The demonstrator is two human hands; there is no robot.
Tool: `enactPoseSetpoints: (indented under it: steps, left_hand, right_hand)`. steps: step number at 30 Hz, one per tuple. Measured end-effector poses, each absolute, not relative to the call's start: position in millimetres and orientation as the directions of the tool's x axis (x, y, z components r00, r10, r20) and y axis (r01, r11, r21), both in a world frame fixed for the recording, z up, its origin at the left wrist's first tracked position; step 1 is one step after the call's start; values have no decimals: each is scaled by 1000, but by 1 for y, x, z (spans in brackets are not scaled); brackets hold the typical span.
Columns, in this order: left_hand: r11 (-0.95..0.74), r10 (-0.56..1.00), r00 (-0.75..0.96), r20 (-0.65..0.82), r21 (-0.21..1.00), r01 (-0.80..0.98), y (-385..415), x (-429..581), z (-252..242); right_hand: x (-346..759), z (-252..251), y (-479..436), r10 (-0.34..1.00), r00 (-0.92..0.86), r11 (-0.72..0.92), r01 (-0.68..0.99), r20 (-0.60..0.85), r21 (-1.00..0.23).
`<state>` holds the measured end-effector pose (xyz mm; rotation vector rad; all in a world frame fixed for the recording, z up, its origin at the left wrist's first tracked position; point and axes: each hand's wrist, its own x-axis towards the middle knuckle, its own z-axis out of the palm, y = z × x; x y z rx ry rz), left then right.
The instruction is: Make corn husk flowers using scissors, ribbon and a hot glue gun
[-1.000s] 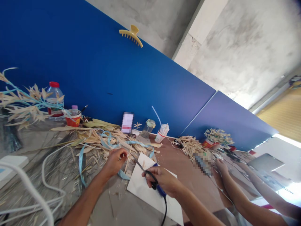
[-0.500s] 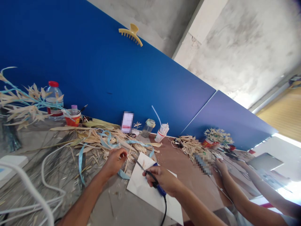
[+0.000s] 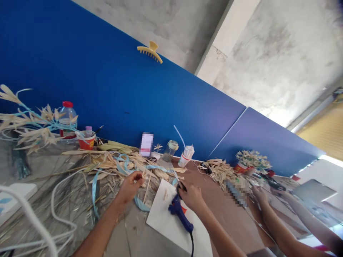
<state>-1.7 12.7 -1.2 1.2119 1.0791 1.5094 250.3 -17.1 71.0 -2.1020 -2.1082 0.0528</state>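
The right hand point(image 3: 191, 197) holds the scissors point(image 3: 181, 186), its fingers closed around the dark handles, above the upper edge of the white board point(image 3: 158, 218); the blades point up and to the left, toward the husks point(image 3: 111, 160); the glue gun point(image 3: 181, 216) lies on the board just below that hand, its cord trailing toward the near edge. The left hand point(image 3: 130, 186) is over the near side of the husks, its fingers curled toward the thumb; whether they pinch anything small cannot be told; blue ribbon point(image 3: 94, 189) lies among the husks and hangs out beside it.

Along the blue partition stand the containers: a red cup point(image 3: 86, 144) at left, with a purple-topped tube point(image 3: 88, 131) upright in it and a pen point(image 3: 99, 129) slanting at its rim; behind it, a red-capped bottle point(image 3: 66, 123), its contents hard to make out; farther right, a clear jar point(image 3: 169, 152) with a pale lid; next to that, a white cup point(image 3: 184, 160), packed with crumpled whitish stuff, a straw point(image 3: 179, 136) rising from it; beyond, dried flowers point(image 3: 253, 159) above a red pot point(image 3: 240, 167), near a co-worker's hand point(image 3: 259, 195).
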Motion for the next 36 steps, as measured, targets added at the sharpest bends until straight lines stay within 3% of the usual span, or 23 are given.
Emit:
enactPoseSetpoints:
  steps: [8,16,25,36]
  left_hand:
    - [-109,985,-166,54,934,-341,12,-9,5]
    - [-154,983,-141,114,937,-314,10,-11,1]
    - [-149,987,-107,118,923,-355,17,-10,-13]
    - [-30,995,-81,-59,601,-798,15,-18,-4]
  right_hand:
    - [268,56,2,989,75,-82,995,130,54]
    - [296,44,14,993,58,-50,996,107,-70]
    - [319,24,26,995,79,-75,995,64,-65]
    - [328,18,36,989,119,-123,991,-83,-44]
